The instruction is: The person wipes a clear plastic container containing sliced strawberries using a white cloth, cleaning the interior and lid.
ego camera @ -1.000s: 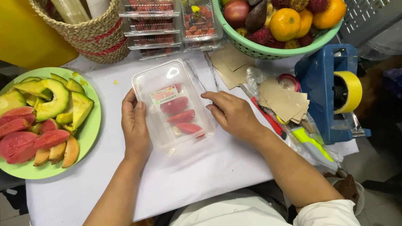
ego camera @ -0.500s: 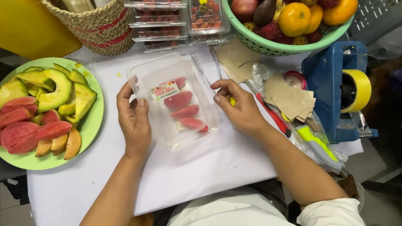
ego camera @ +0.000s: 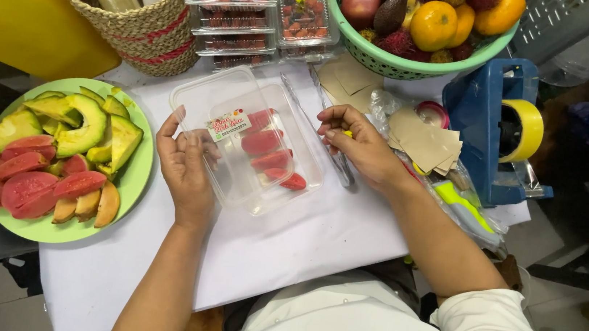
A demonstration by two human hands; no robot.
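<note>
Our clear plastic box (ego camera: pixel 249 142) with the red fruit slices (ego camera: pixel 273 156) now stands open, its lid swung back toward the left where before we pressed it shut. Our left hand (ego camera: pixel 185 165) has slid off the top to the box's left edge, and our right hand (ego camera: pixel 359 143) has lifted away to the right, fingers curled, clear of the box.

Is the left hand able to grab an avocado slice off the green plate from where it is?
Probably yes. The left hand rests on the clear box, and the avocado slices lie uncovered on the green plate just beside it, with nothing between.
</note>
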